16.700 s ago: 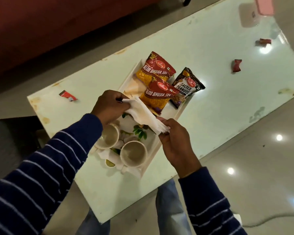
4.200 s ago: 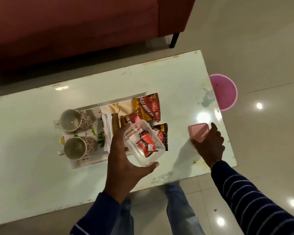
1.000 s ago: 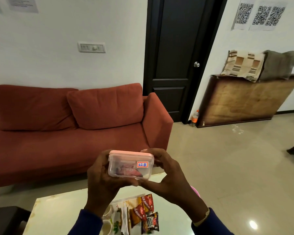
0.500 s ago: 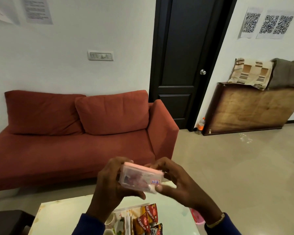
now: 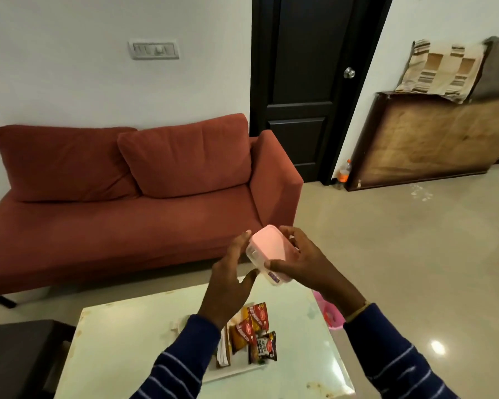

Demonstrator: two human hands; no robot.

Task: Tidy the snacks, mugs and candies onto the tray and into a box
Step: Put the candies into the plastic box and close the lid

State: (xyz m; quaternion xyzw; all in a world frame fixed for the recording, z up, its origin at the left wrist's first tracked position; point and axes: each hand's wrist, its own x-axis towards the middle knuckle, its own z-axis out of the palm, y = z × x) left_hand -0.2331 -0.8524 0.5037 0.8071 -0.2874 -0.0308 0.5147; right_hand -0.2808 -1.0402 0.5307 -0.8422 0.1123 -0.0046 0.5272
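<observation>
Holding pink-lidded box [image 5: 268,256] (tilted, contents probably hidden): 2 hands.

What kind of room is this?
Probably a home living room: a red sofa against the wall, a low table with snack packets before it, and a dark door.

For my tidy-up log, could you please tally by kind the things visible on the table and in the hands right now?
snack packets: 3, on the tray
tray: 1
napkin stack: 1, on the tray
lidded box: 1, in the grip of the left hand and right hand
Total: 6
</observation>
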